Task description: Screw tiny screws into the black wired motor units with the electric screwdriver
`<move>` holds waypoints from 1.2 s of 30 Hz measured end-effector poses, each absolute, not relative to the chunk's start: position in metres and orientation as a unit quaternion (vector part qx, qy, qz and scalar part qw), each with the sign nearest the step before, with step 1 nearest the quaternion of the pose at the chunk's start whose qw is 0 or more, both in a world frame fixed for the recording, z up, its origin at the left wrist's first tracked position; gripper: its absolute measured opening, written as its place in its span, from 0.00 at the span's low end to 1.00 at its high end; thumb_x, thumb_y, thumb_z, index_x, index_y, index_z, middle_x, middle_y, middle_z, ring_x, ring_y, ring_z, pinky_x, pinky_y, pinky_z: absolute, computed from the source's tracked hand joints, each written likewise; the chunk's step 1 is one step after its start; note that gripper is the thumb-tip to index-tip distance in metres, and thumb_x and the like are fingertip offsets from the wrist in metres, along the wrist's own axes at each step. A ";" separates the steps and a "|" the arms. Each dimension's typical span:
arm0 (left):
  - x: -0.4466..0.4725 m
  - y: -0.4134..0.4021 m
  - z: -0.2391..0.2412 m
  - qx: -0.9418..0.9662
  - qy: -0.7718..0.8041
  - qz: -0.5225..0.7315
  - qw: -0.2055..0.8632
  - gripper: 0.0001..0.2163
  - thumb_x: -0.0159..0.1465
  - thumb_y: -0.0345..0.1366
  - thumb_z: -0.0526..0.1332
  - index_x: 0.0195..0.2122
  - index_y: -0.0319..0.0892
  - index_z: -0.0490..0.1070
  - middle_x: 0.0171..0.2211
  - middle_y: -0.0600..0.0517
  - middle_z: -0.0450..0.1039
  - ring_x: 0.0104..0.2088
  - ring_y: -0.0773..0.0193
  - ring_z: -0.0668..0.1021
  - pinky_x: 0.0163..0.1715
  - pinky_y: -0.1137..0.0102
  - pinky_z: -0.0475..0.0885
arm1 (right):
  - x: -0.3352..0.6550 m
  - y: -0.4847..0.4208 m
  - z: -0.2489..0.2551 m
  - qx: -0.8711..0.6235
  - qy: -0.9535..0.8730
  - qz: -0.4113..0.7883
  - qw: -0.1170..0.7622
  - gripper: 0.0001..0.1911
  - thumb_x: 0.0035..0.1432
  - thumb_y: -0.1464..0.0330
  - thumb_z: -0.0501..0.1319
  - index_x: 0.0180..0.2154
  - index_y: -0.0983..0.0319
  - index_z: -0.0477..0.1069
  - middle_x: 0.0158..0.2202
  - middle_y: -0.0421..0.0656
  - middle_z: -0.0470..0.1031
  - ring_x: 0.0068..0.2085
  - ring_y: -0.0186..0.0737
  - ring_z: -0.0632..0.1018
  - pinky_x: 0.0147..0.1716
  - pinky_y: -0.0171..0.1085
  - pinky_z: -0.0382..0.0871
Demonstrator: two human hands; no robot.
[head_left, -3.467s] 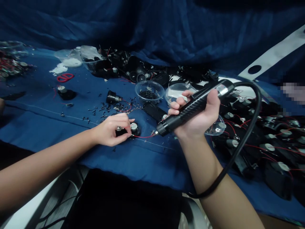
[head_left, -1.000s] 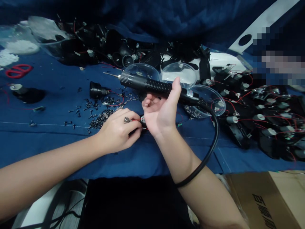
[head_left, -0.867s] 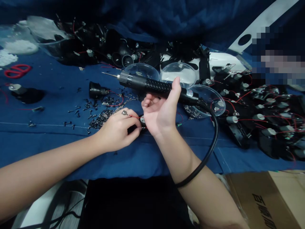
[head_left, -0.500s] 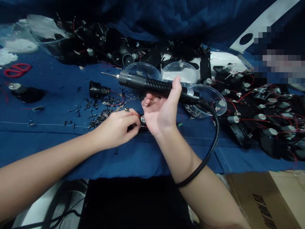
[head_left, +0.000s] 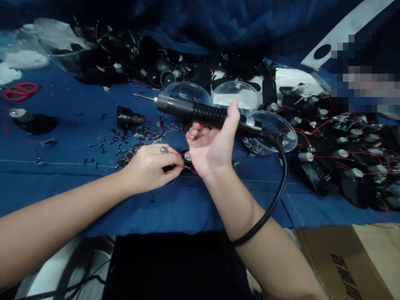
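A black electric screwdriver (head_left: 203, 113) lies across my right hand (head_left: 215, 146), pinned by the thumb, its thin bit pointing left and its thick cable looping beside my forearm. My left hand (head_left: 154, 164) is closed in a pinch on a black part with red wires (head_left: 187, 157), close beside the heel of my right hand. Most of that part is hidden by both hands. A small metal piece on a red wire (head_left: 163, 149) rests over the left knuckles. Loose dark screws (head_left: 125, 156) lie behind the left hand, near a black cylindrical housing (head_left: 126, 117).
Clear round tubs (head_left: 236, 95) stand behind the screwdriver. Black parts with small motors and red wires (head_left: 340, 153) crowd the right side. Red-handled scissors (head_left: 21, 91) lie at left. A cardboard box (head_left: 339, 262) is below the blue cloth's edge. Part of another person shows upper right.
My left hand's fingers have shifted slightly, and the small metal piece has moved a little left and down across the knuckles. The screwdriver and right hand stay nearly in place.
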State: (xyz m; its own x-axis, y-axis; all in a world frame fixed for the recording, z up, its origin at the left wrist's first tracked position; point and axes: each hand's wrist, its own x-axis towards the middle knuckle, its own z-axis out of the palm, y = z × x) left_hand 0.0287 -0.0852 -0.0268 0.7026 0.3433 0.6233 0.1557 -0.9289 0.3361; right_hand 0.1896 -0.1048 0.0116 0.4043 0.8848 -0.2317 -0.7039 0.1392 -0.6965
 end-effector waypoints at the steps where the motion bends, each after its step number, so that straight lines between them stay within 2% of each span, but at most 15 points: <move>1: 0.028 -0.085 -0.027 0.915 0.136 0.357 0.129 0.05 0.68 0.28 0.66 0.35 0.43 0.79 0.33 0.54 0.83 0.33 0.67 0.84 0.37 0.73 0.80 | 0.189 -0.105 0.011 -0.382 -0.119 0.533 0.746 0.29 0.59 0.37 0.59 0.33 0.56 0.70 0.25 0.37 0.69 0.25 0.33 0.72 0.23 0.34 0.68; 4: 0.026 -0.083 -0.028 0.923 0.119 0.349 0.113 0.05 0.69 0.28 0.64 0.37 0.43 0.79 0.33 0.53 0.82 0.33 0.67 0.83 0.36 0.72 0.79 | 0.189 -0.104 0.010 -0.378 -0.128 0.529 0.749 0.30 0.59 0.36 0.58 0.31 0.56 0.70 0.24 0.38 0.69 0.24 0.32 0.71 0.22 0.34 0.67; 10: 0.024 -0.082 -0.031 0.937 0.067 0.343 0.010 0.06 0.70 0.30 0.64 0.44 0.44 0.81 0.40 0.49 0.84 0.35 0.63 0.82 0.35 0.69 0.79 | 0.189 -0.104 0.010 -0.378 -0.136 0.525 0.750 0.30 0.58 0.36 0.59 0.30 0.56 0.71 0.24 0.38 0.69 0.24 0.32 0.71 0.21 0.34 0.67; 15: 0.026 -0.085 -0.027 0.941 0.061 0.331 -0.037 0.05 0.70 0.30 0.64 0.43 0.42 0.81 0.38 0.48 0.83 0.34 0.62 0.82 0.33 0.68 0.79 | 0.190 -0.103 0.010 -0.371 -0.132 0.534 0.748 0.30 0.59 0.37 0.58 0.30 0.56 0.71 0.24 0.37 0.69 0.23 0.31 0.70 0.21 0.33 0.68; 21: 0.022 -0.079 -0.030 0.943 0.082 0.319 0.047 0.09 0.70 0.29 0.62 0.43 0.43 0.82 0.42 0.49 0.83 0.39 0.64 0.85 0.42 0.71 0.82 | 0.189 -0.104 0.009 -0.387 -0.149 0.528 0.741 0.30 0.58 0.36 0.57 0.30 0.56 0.69 0.25 0.38 0.68 0.24 0.32 0.71 0.22 0.34 0.68; 24: 0.020 -0.075 -0.031 0.942 0.072 0.317 0.085 0.08 0.70 0.27 0.62 0.42 0.42 0.82 0.41 0.49 0.83 0.38 0.66 0.85 0.41 0.73 0.81 | 0.188 -0.105 0.009 -0.387 -0.155 0.523 0.744 0.29 0.59 0.37 0.57 0.31 0.56 0.69 0.25 0.38 0.68 0.25 0.32 0.72 0.23 0.33 0.68; 30: 0.019 -0.070 -0.027 0.950 0.061 0.295 0.085 0.09 0.69 0.27 0.61 0.42 0.43 0.82 0.41 0.49 0.82 0.36 0.67 0.84 0.38 0.74 0.81 | 0.186 -0.106 0.010 -0.394 -0.142 0.519 0.745 0.27 0.61 0.38 0.56 0.33 0.55 0.69 0.25 0.37 0.68 0.27 0.34 0.75 0.24 0.33 0.70; 36: 0.018 -0.066 -0.025 0.949 0.055 0.287 0.121 0.10 0.70 0.26 0.60 0.42 0.42 0.82 0.41 0.49 0.82 0.37 0.67 0.84 0.39 0.74 0.81 | 0.182 -0.108 0.013 -0.381 -0.136 0.518 0.754 0.28 0.62 0.39 0.58 0.29 0.56 0.69 0.23 0.37 0.68 0.25 0.32 0.72 0.23 0.32 0.68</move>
State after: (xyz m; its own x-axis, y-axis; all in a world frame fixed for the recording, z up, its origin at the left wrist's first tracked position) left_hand 0.0176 -0.0663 -0.0248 0.8296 0.1738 0.5306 0.0354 -0.9647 0.2608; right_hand 0.1825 -0.1076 0.0133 0.4273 0.8840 -0.1895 -0.6771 0.1740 -0.7150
